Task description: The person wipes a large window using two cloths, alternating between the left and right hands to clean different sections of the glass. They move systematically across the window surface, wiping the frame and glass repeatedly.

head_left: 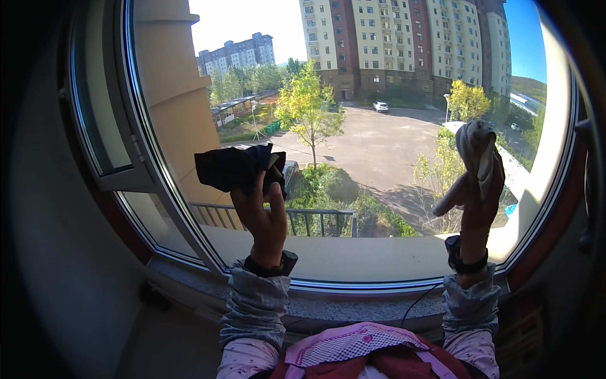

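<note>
At the window [379, 286], black cloth [226, 169] extends leftward, grey cloth [475, 150] upward.

1. A black, soft fabric cloth [230, 167], folded and creased, is held raised at the fingers of the left hand [262, 218]. Its broad, flat part spreads out to the left; a shorter fold with an olive-toned edge stands at the right.
2. A pale grey, soft fabric cloth [478, 148], bunched and wrinkled, covers the fingers of the raised right hand [483, 211]. A narrow, tapering part points down and left.
</note>
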`<state>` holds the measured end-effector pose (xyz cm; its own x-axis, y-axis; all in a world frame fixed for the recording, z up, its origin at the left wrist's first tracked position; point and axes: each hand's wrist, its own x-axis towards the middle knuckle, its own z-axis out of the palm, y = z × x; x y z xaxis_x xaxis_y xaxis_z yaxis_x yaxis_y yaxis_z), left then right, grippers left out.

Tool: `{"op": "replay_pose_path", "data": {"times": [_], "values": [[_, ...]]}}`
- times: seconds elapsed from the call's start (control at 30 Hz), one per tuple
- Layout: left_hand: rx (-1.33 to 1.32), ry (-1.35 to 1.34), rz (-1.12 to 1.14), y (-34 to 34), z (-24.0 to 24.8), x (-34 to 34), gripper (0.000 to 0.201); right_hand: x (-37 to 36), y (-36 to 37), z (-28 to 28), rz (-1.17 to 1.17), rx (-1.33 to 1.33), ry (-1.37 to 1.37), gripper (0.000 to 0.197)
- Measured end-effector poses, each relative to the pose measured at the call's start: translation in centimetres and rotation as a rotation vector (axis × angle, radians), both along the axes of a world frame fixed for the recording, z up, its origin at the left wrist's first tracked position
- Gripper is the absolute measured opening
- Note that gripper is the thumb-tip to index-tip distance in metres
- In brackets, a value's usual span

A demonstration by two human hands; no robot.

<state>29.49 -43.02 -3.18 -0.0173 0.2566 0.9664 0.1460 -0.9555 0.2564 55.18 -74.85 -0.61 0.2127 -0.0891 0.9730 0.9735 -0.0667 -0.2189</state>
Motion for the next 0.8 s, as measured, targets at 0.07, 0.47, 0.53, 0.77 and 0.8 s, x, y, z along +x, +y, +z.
{"op": "replay_pose_path", "data": {"times": [0.07, 0.47, 0.53, 0.77, 0.8], "values": [[-0.009, 0.055, 0.273, 3.6, 0.9, 0.6, 0.053, 4.6, -1.6, 1.5, -0.323, 0.119, 0.005, 0.053], [0.076, 0.068, 0.313, 8.5, -2.9, 6.2, 0.07, -4.7, 17.6, 0.3, -0.041, -0.376, -0.136, 0.059], [0.052, 0.057, 0.32, 8.6, -3.1, 6.3, 0.068, -6.6, 18.7, 0.8, 0.098, -0.574, -0.331, 0.051], [0.062, 0.035, 0.326, 9.2, -3.9, 6.7, 0.068, 4.9, 7.4, 6.9, -0.101, -0.244, -0.157, 0.04], [0.061, 0.036, 0.32, 9.3, -4.0, 6.8, 0.067, 6.7, 4.9, 8.1, -0.214, -0.157, -0.181, 0.041]]}}
